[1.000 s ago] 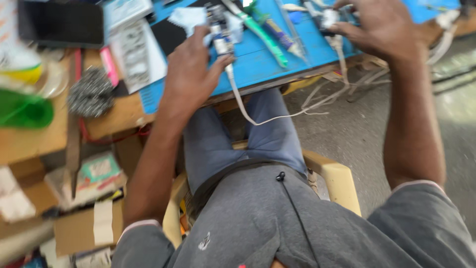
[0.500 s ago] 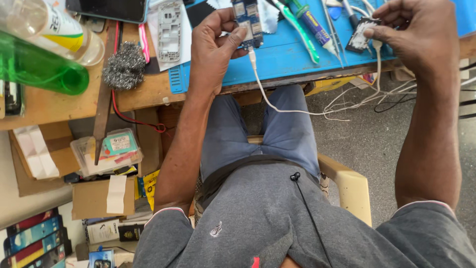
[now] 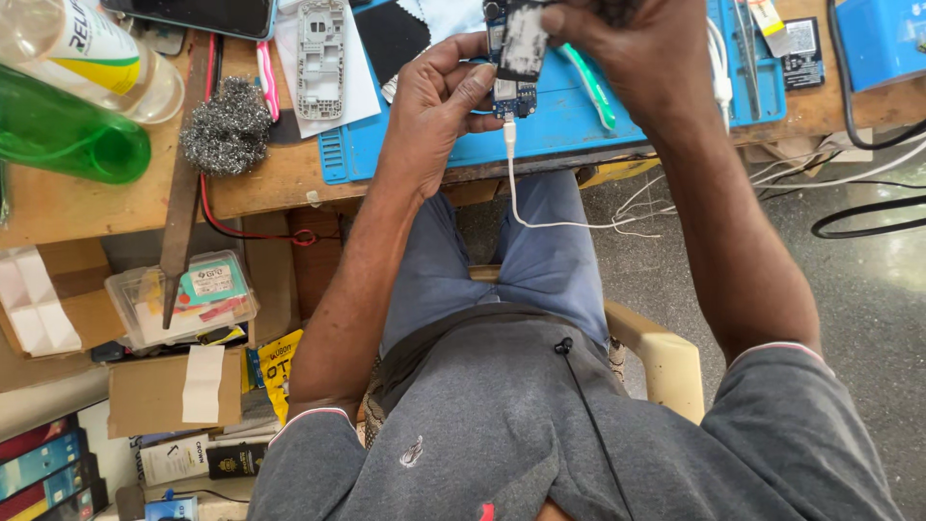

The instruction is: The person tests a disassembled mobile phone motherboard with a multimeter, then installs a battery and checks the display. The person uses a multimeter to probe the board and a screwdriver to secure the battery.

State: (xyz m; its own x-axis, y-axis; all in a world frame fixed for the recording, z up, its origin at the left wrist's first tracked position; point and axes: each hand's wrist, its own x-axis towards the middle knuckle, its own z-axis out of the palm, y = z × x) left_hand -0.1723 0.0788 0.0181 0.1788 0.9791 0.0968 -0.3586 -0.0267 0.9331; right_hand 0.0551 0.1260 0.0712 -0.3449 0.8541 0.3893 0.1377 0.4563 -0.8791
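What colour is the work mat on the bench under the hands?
Blue; the work mat shows best in the head view.

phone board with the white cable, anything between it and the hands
Nothing visible does. The left hand grips the phone board directly, and the right hand holds a dark flat part against its upper end. The white cable hangs free below, clear of both hands.
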